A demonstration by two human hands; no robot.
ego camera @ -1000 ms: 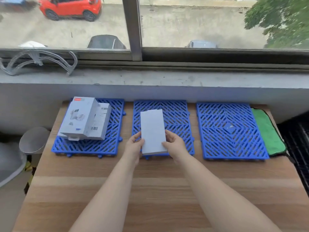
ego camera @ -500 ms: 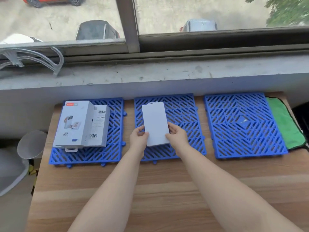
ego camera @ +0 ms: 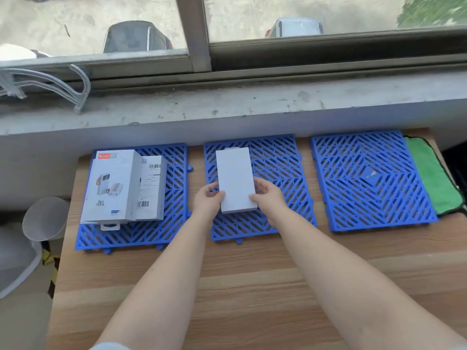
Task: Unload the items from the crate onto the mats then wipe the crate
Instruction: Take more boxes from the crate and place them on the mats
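Below a grimy window sill, our wooden table (ego camera: 252, 286) carries the work. Our left hand (ego camera: 207, 201) and right hand (ego camera: 268, 195) pinch the long sides of a plain white box (ego camera: 236, 179), thumbs on top and fingers curled under its edges, over the middle mat (ego camera: 278, 157); whether it already rests there we cannot tell. We judge we are mid-unloading, setting this box down. Next we need to let it lie flat, release both grips and reach for another item; the crate itself is out of view. We count three blue mats, the left mat (ego camera: 177, 218) bearing two printed boxes (ego camera: 113, 185) leaning together, the right mat (ego camera: 374, 180) bare, and one green cloth (ego camera: 434, 178) beside it.
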